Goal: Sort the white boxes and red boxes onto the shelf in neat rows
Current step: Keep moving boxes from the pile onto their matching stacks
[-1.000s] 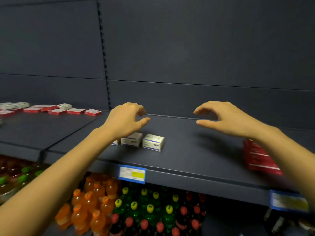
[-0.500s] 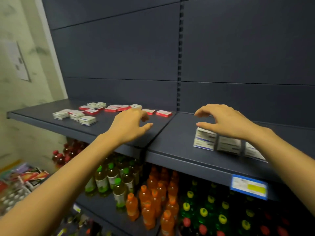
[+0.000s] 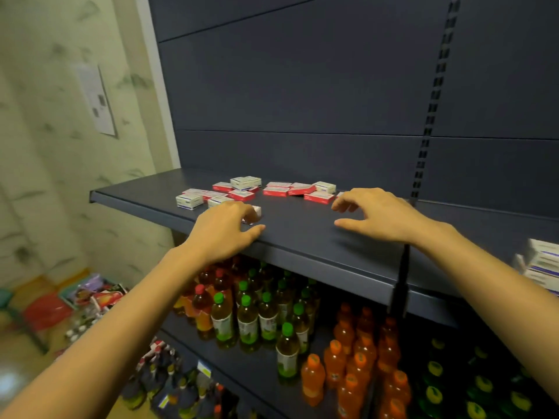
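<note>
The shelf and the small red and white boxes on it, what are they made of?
Shelf: probably painted sheet metal, matte dark grey, with a thin folded front lip. White boxes and red boxes: likely printed cardboard, crisp folded edges.

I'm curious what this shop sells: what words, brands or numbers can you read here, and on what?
Nothing here is legible.
On the white boxes: print too blurred to read.
On the red boxes: white panels, too small.
On the wall paper: dark marks, blurred.
On the bottle labels: blurred.
</note>
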Demonstrator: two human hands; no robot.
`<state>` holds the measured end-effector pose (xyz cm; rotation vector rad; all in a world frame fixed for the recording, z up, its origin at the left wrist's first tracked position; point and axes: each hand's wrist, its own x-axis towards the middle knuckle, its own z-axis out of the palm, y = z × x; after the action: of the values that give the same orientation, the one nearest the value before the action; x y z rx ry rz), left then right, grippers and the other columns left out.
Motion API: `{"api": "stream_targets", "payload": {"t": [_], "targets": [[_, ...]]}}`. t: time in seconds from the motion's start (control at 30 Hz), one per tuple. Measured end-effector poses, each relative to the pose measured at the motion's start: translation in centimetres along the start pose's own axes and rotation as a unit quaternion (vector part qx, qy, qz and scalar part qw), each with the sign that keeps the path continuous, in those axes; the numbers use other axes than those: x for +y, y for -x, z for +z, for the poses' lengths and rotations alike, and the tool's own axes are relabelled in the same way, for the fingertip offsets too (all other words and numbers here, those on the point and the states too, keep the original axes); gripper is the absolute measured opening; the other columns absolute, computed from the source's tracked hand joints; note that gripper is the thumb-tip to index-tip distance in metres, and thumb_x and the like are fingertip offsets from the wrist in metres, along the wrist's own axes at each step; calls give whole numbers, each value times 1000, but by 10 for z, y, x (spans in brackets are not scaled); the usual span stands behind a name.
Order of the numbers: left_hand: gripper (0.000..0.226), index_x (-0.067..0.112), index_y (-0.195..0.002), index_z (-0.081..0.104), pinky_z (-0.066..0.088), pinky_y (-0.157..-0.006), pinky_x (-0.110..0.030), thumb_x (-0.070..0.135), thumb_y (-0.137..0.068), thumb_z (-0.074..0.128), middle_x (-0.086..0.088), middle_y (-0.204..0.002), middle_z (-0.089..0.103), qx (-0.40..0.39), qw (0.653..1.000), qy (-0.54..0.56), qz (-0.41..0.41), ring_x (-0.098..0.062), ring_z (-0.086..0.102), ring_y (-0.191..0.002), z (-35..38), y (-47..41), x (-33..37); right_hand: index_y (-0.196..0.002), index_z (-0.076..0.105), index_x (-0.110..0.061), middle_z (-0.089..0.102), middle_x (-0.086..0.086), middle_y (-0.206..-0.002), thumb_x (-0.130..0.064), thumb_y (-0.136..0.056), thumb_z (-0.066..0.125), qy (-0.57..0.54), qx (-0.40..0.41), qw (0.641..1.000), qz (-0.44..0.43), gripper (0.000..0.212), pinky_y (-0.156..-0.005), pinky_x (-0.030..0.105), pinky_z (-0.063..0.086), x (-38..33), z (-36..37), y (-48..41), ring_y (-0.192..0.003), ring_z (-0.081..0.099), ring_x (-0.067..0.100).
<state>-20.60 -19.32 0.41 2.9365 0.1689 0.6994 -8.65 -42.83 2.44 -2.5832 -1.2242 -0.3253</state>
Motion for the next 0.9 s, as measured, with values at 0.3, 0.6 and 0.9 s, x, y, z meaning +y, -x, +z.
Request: {"api": "stream_targets", "payload": {"t": [0.3, 0.6, 0.9], "targets": [[31, 19, -103, 62, 48, -82, -35, 43, -87, 52, 0, -111, 64, 7, 999, -6, -34, -18, 57, -100, 8, -34, -107, -117, 57, -23, 61, -3, -118, -48, -86, 53, -17, -6, 999, -43, 41, -88, 31, 49, -48, 59, -106, -101, 56, 11], [32, 20, -109, 60, 47, -82, -33, 43, -88, 51, 2, -113, 63, -36, 999, -15, 29, -16, 56, -101, 15, -93, -177, -121, 54, -27, 60, -8, -120, -68, -80, 38, -2, -17, 999, -32, 60, -84, 30, 51, -66, 83, -164, -101, 57, 9], [31, 16, -111, 62, 49, -89, -38, 35, -87, 56, 0, -114, 64, -79, 985, 112, 100, -15, 58, -100, 21, -146, -198, -115, 52, -32, 59, -14, -118, -62, -70, 61, -15, -73, 997, 23, 55, -86, 34, 50, -78, 100, -166, -101, 54, 6]]}}
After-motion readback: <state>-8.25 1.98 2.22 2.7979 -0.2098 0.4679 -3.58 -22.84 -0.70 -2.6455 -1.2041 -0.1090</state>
